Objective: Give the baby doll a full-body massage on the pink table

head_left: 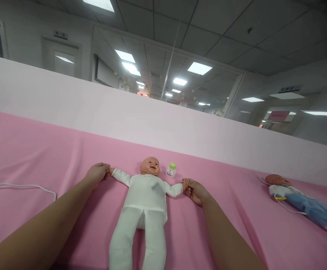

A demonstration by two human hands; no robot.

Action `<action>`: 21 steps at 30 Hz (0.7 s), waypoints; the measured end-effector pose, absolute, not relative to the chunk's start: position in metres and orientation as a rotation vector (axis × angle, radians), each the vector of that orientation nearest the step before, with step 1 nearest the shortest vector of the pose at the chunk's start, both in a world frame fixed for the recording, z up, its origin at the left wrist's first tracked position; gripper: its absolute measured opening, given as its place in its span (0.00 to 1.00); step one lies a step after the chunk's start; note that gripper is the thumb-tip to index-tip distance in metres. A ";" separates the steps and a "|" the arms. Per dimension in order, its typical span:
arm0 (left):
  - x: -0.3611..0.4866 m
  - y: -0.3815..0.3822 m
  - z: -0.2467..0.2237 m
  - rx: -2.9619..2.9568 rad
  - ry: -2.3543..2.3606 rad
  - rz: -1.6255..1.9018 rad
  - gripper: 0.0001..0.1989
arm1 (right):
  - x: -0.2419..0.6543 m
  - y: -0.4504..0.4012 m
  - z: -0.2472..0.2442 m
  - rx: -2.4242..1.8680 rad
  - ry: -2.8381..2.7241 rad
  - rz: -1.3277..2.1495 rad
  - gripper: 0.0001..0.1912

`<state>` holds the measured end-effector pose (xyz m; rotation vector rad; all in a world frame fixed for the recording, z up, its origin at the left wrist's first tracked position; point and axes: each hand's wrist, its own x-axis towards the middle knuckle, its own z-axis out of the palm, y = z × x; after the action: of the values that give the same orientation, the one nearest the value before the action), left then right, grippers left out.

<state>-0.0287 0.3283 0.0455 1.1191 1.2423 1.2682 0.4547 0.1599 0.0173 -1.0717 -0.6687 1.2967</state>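
Observation:
A baby doll (pixel 146 193) in a white top and white trousers lies on its back on the pink sheet, its arms stretched out sideways. My left hand (pixel 98 174) is closed around the doll's hand at the left of the view. On the other side, my right hand (pixel 195 190) pinches the doll's other hand between thumb and fingers. Beside the doll's head stands a small clear bottle (pixel 171 171) with a green cap, apart from both my hands.
A second doll (pixel 300 200) in blue and white clothes lies at the right, with a white cord by it. Another white cord (pixel 25 185) runs over the pink sheet (pixel 214 232) at the left. A low white partition (pixel 118 116) stands behind.

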 end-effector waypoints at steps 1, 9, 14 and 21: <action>-0.029 0.329 0.045 1.121 1.251 1.262 0.12 | 0.454 0.159 0.018 -1.064 -0.664 1.297 0.10; -0.031 0.332 0.045 1.131 1.231 1.245 0.11 | 0.447 0.157 0.025 -1.036 -0.674 1.274 0.09; -0.034 0.325 0.050 1.109 1.174 1.257 0.11 | 0.445 0.159 0.025 -1.025 -0.691 1.275 0.08; -0.036 0.319 0.057 1.047 1.106 1.307 0.11 | 0.445 0.168 0.016 -1.033 -0.652 1.197 0.08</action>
<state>-0.0358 0.3193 0.0567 1.0466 1.1064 1.3069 0.4453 0.1679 0.0160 -1.0327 -0.6521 1.1967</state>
